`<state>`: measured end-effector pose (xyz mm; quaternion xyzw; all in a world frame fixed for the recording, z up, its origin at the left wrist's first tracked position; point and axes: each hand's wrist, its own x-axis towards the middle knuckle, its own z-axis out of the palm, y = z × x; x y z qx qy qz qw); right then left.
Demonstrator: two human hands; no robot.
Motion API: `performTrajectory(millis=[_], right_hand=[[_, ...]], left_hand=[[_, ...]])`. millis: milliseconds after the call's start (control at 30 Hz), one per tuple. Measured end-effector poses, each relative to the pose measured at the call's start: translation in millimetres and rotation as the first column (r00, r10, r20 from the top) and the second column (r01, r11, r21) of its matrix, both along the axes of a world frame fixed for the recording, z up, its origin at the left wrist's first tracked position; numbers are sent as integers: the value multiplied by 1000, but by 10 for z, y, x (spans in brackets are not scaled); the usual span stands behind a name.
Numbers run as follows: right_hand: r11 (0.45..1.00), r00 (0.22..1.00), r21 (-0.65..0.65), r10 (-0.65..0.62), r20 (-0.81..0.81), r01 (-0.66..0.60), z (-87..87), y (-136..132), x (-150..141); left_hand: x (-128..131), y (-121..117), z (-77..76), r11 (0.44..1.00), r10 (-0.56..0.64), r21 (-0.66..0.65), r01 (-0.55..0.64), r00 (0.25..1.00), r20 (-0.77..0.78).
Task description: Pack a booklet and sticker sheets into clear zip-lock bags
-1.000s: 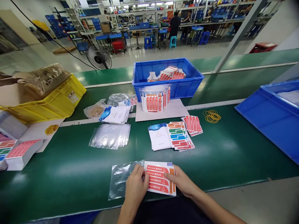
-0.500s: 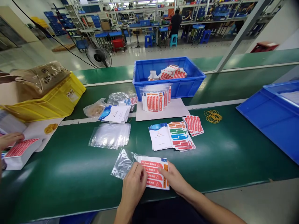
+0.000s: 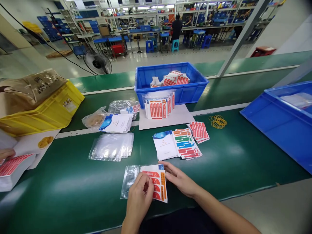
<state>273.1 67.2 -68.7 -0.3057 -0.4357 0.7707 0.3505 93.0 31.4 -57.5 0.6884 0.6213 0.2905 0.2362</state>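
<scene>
A clear plastic bag (image 3: 130, 178) lies near the front edge of the bench, with a small stack of label sheets (image 3: 162, 188) partly inside it. My left hand (image 3: 140, 191) is closed in a pinch on the bag at its mouth, over the sheets. At the sheets' right edge my right hand (image 3: 180, 178) is open, fingers stretched, thumb near the edge; whether it touches is unclear. Just beyond lie booklets (image 3: 165, 146), multicoloured label sheets (image 3: 186, 143) and red label sheets (image 3: 199, 131). Flat empty bags (image 3: 110, 148) lie to the left.
A blue bin (image 3: 170, 89) holds more red sheets, with filled bags (image 3: 158, 109) leaning on its front. Rubber bands (image 3: 218, 122) lie right of centre. A yellow crate (image 3: 58, 107) and another person's hand (image 3: 6, 153) are at left; another blue bin (image 3: 275, 113) is at right.
The sheets have moved left, further into the bag. My right hand has loosened from gripping them to open at their edge. My left hand keeps its pinch. The view has shifted slightly.
</scene>
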Motion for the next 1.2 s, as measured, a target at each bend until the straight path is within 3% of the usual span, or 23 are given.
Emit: performTrajectory(millis=[133, 300, 433, 500, 567, 633, 733, 800, 867, 1000, 1200], right_hand=[[1000, 999, 24, -5, 33, 4, -26, 58, -68], [1000, 995, 15, -20, 100, 19, -57, 108, -218], [995, 990, 84, 42, 136, -54, 75, 283, -147], [985, 985, 143, 72, 156, -95, 154, 385, -92], [980, 986, 180, 59, 154, -86, 195, 474, -48], [981, 992, 194, 1, 124, -25, 182, 540, -16], [975, 988, 208, -108, 113, 83, 94, 587, 17], [968, 973, 225, -154, 170, 114, 38, 584, 24], [966, 959, 238, -160, 232, 103, 13, 562, 17], [956, 944, 290, -135, 300, 44, 39, 514, -13], [895, 907, 445, -196, 372, 11, 45, 507, -16]], left_hand=[[41, -13, 106, 999, -49, 11, 48, 992, 115], [71, 29, 234, 979, -204, 22, 203, 970, 131], [-164, 349, 390, 980, -193, 58, 189, 979, 66], [-288, 557, 427, 963, -257, -57, 263, 961, 101], [-368, 726, 393, 894, -342, -214, 393, 909, 240], [-409, 824, 283, 857, -292, -290, 426, 866, 406], [-434, 849, 60, 924, -35, -287, 253, 803, 595], [-436, 820, -44, 940, 51, -284, 191, 743, 667], [-425, 785, -75, 931, 26, -284, 230, 734, 678], [-372, 737, 7, 905, -107, -274, 326, 797, 595], [-354, 723, 28, 888, -199, -255, 384, 818, 539]])
